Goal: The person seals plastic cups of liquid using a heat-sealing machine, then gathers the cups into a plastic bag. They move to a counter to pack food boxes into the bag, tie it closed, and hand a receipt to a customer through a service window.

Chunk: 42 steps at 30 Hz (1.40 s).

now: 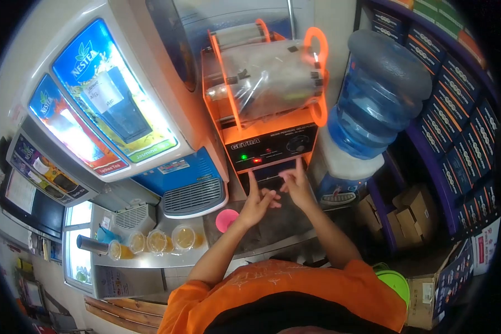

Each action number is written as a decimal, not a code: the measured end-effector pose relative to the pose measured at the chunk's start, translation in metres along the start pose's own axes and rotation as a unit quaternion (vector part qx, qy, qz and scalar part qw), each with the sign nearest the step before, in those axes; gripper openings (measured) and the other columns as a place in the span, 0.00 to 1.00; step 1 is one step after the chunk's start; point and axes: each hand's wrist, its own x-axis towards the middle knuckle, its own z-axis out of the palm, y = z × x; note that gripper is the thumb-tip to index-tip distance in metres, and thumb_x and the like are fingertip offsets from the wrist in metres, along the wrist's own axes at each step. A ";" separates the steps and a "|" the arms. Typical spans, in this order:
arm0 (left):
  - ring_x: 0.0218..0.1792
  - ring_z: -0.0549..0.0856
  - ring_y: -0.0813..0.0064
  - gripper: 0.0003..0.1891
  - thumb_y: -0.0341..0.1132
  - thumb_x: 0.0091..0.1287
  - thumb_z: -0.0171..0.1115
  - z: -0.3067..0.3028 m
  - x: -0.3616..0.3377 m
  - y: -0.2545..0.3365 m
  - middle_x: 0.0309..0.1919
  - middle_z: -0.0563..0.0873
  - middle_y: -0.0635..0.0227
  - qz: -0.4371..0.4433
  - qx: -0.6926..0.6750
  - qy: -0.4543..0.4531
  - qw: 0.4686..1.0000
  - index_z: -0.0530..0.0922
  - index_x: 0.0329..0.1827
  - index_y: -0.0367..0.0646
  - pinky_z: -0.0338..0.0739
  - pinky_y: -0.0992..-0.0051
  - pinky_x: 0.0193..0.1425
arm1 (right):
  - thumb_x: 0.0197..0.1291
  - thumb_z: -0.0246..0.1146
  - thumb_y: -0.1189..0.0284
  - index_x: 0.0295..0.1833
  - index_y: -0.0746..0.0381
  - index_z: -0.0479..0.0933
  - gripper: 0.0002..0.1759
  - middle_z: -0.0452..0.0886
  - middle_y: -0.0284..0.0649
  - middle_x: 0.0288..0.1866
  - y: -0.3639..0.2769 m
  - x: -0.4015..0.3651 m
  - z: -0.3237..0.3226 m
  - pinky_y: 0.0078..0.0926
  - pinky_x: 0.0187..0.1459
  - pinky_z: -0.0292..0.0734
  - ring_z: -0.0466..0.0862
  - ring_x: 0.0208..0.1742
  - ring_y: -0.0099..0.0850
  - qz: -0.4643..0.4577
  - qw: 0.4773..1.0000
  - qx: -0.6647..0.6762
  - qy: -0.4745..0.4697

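An orange cup sealing machine [273, 146] marked GETRA stands on the counter in front of me. It carries a roll of clear film [273, 78], and green and red lights glow on its black panel. My left hand [256, 204] is at the machine's lower front, index finger stretched up to the edge under the panel. My right hand [298, 186] is beside it, its index finger also pointing up to that edge. The other fingers are partly bent, and I see nothing held in either hand. Behind my hands, the machine's dark lower opening is partly hidden.
A pink round item [226, 221] lies left of my left forearm. Several filled plastic cups [185, 237] stand at the counter's left, near a metal tumbler [92, 244]. A drink dispenser [195, 196] is left of the machine; a water bottle [373, 100] stands right, beside shelved boxes [456, 122].
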 end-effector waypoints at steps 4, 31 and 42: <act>0.36 0.86 0.66 0.45 0.30 0.72 0.47 -0.002 0.021 -0.006 0.38 0.81 0.55 0.014 -0.017 0.030 0.999 0.15 0.69 0.56 0.82 0.74 0.40 | 0.66 0.48 0.77 0.67 0.62 0.52 0.25 0.77 0.43 0.44 0.003 0.029 0.010 0.17 0.24 0.72 0.75 0.21 0.22 0.076 0.987 0.126 -0.060; 0.31 0.81 0.61 0.07 0.27 0.60 0.61 0.015 -0.059 0.039 0.31 0.79 0.56 0.152 0.387 0.093 0.905 0.75 0.39 0.36 0.74 0.70 0.34 | 0.59 0.61 0.73 0.40 0.65 0.74 0.07 0.76 0.41 0.32 -0.080 -0.062 -0.037 0.25 0.35 0.73 0.79 0.33 0.33 -0.196 0.927 -0.313 -0.068; 0.39 0.84 0.74 0.02 0.26 0.71 0.49 0.003 -0.008 0.060 0.37 0.82 0.62 0.157 0.087 0.187 0.966 0.69 0.40 0.38 0.77 0.79 0.44 | 0.55 0.62 0.78 0.39 0.64 0.69 0.09 0.77 0.43 0.29 -0.070 -0.009 -0.005 0.31 0.39 0.74 0.80 0.36 0.40 -0.160 0.956 -0.245 -0.013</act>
